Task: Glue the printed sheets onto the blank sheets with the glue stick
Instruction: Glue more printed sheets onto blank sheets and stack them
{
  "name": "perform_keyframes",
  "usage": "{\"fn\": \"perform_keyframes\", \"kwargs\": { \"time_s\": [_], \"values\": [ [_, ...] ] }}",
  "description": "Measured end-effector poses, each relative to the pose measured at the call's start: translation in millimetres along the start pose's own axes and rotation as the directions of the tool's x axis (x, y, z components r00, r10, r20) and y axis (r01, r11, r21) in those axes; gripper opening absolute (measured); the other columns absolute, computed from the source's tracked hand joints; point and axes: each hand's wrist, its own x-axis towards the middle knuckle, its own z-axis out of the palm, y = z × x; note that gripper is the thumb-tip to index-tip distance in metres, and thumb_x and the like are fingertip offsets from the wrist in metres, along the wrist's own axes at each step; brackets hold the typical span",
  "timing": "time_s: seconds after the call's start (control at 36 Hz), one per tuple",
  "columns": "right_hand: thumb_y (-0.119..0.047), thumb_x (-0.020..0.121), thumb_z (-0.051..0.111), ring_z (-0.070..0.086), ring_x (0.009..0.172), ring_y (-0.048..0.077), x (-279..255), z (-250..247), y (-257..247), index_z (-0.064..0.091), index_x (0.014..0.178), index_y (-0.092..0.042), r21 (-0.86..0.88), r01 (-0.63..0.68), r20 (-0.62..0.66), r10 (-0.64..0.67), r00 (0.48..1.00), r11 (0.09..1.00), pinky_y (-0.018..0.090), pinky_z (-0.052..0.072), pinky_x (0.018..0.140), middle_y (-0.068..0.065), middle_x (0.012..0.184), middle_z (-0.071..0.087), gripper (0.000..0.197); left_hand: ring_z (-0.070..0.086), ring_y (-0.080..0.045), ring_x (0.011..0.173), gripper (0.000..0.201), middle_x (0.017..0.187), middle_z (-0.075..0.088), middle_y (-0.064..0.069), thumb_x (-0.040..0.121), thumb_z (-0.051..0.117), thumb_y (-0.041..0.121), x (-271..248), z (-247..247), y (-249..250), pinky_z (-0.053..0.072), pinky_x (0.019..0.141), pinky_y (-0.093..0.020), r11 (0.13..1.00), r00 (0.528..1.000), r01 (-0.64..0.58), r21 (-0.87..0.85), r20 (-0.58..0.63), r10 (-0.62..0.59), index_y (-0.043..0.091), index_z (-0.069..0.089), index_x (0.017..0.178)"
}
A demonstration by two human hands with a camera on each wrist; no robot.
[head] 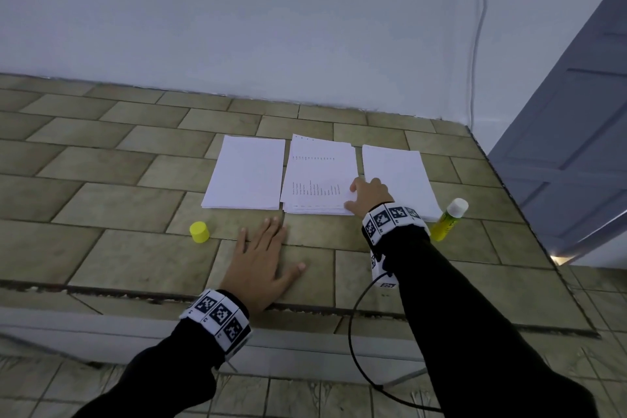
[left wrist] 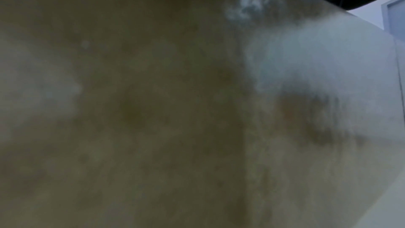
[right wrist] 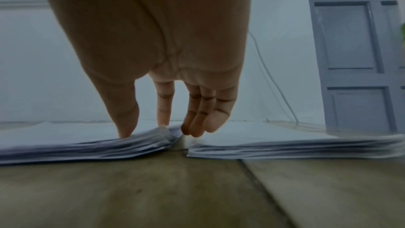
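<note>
Right hand (head: 368, 195) formed the working grip: thumb and forefinger pinched the near right corner of the printed stack (head: 319, 176), top sheets bunched between them. Right wrist view showed this plainly, thumb (right wrist: 126, 127) on the paper edge, forefinger behind, remaining fingers curled over the gap beside the stack. Left hand (head: 263, 260) lay released, flat, fingers spread on the tabletop (head: 101, 180), well short of the paper.

Three stacks sat in a row, narrow gaps between: blank stack (head: 246, 173) on the left, printed stack in the middle, second blank stack (head: 397, 176) on the right. Glue stick (head: 449, 219) lay uncapped and tilted just beside the right stack's near corner, partly hidden behind the right wrist. Yellow cap (head: 199, 231) stood apart near the left hand.

Open tabletop ran wide to the left and toward the near edge; right side closed quickly at the table edge, door (head: 576, 132) beyond.

Left wrist view gave only a blur of surface. Right wrist view showed the layered sheet edges, which the head view did not resolve.
</note>
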Motion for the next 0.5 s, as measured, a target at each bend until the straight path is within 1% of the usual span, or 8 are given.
{"fn": "perform_keyframes", "kwargs": {
  "time_s": [0.11,0.17,0.22,0.25,0.28,0.33,0.42,0.5],
  "values": [
    [-0.035,0.094,0.055,0.038,0.125,0.032,-5.3,1.9,1.8,0.046,0.133,-0.020,0.001,-0.003,0.020,0.003,1.000,1.000,0.042,0.041,0.097,0.015,0.133,0.038,0.043,-0.006,-0.007,0.150,0.119,0.164,0.003,0.005,0.064,-0.014,0.092,2.2,-5.5,-2.2,-0.008,0.121,-0.044,0.992,1.000,0.020,-0.122,0.020,-0.018,0.020,0.010,0.156],
    [-0.036,0.096,0.052,0.038,0.125,0.032,-11.6,-0.6,3.1,0.045,0.134,-0.020,0.035,0.029,-0.029,-0.028,0.999,0.999,0.042,0.040,0.098,0.015,0.133,0.039,0.042,0.006,-0.008,0.150,0.121,0.162,0.016,0.004,0.063,-0.005,0.095,3.6,-15.8,-3.0,-0.003,0.122,-0.042,0.967,0.999,0.040,-0.253,0.043,-0.031,0.020,0.016,0.155],
    [-0.036,0.097,0.049,0.039,0.124,0.031,-21.4,-6.4,4.5,0.047,0.133,-0.018,0.088,0.093,-0.112,-0.083,0.990,0.992,0.041,0.040,0.098,0.015,0.132,0.041,0.040,0.033,-0.010,0.141,0.100,0.151,0.040,0.008,0.073,0.018,0.089,4.4,-31.5,-2.3,0.018,0.119,-0.040,0.911,0.998,0.056,-0.409,0.059,-0.035,0.024,0.032,0.149],
    [-0.034,0.097,0.049,0.039,0.124,0.030,-27.1,-10.3,5.4,0.048,0.132,-0.017,0.118,0.137,-0.160,-0.117,0.980,0.984,0.040,0.040,0.098,0.015,0.130,0.043,0.039,0.045,-0.010,0.132,0.087,0.143,0.049,0.010,0.077,0.028,0.081,5.1,-40.2,-1.6,0.031,0.114,-0.039,0.876,0.997,0.059,-0.478,0.079,-0.024,0.026,0.039,0.144],
    [-0.033,0.097,0.049,0.041,0.122,0.029,-32.8,-14.2,6.6,0.050,0.130,-0.016,0.151,0.187,-0.217,-0.152,0.964,0.971,0.040,0.040,0.098,0.014,0.128,0.044,0.037,0.051,-0.010,0.126,0.079,0.138,0.054,0.009,0.080,0.035,0.076,6.1,-50.3,0.0,0.039,0.109,-0.039,0.855,0.995,0.065,-0.514,0.103,-0.014,0.027,0.042,0.141],
    [-0.029,0.096,0.052,0.045,0.117,0.026,-45.3,-22.4,11.0,0.056,0.123,-0.014,0.209,0.295,-0.372,-0.203,0.906,0.932,0.041,0.041,0.098,0.011,0.122,0.049,0.031,0.051,-0.011,0.124,0.069,0.137,0.055,0.008,0.087,0.042,0.069,8.1,-71.7,4.2,0.041,0.106,-0.037,0.881,0.990,0.070,-0.468,0.139,-0.005,0.025,0.045,0.141],
    [-0.021,0.092,0.058,0.050,0.107,0.025,-64.8,-35.0,21.2,0.061,0.112,-0.013,0.201,0.428,-0.620,-0.224,0.752,0.881,0.043,0.042,0.094,0.008,0.115,0.055,0.022,0.048,-0.013,0.126,0.055,0.140,0.052,0.006,0.097,0.048,0.052,15.8,-100.1,9.9,0.038,0.103,-0.029,0.919,0.994,0.076,-0.388,0.099,-0.041,0.020,0.047,0.141],
    [-0.018,0.086,0.064,0.051,0.107,0.026,-80.2,-44.7,36.4,0.060,0.111,-0.012,0.137,0.427,-0.786,-0.164,0.596,0.894,0.041,0.042,0.091,0.008,0.115,0.056,0.025,0.047,-0.022,0.130,0.059,0.146,0.048,-0.002,0.097,0.044,0.053,36.2,-113.4,6.2,0.038,0.104,-0.035,0.959,0.990,0.138,-0.246,0.022,-0.136,0.016,0.044,0.143]
  ]
}}
